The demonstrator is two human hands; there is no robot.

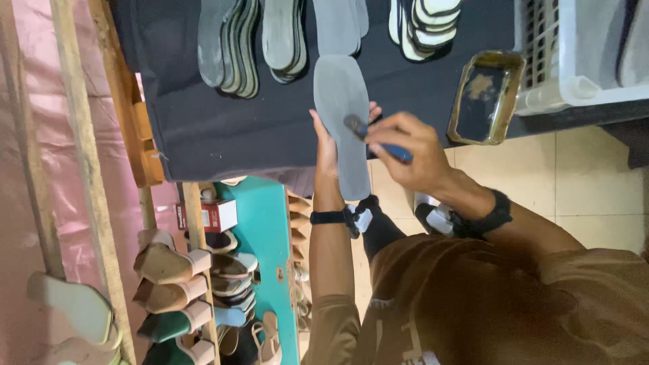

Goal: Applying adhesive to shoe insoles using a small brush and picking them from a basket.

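Resting on left-hand fingers (pixel 327 145), grey insole (pixel 343 122).

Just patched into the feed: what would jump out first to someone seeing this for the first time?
At centre, the left hand holds a grey shoe insole while the right hand presses a blue-handled brush onto it. Behind them, stacks of insoles lie along the dark cloth-covered bench, with a metal glue tin to the right. At lower left, heeled shoes fill a rack.

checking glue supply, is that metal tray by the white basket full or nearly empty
Nearly empty, as far as shows: the metal tray has a dark, mostly bare bottom with only a brownish smear near one end. Its depth cannot be judged.
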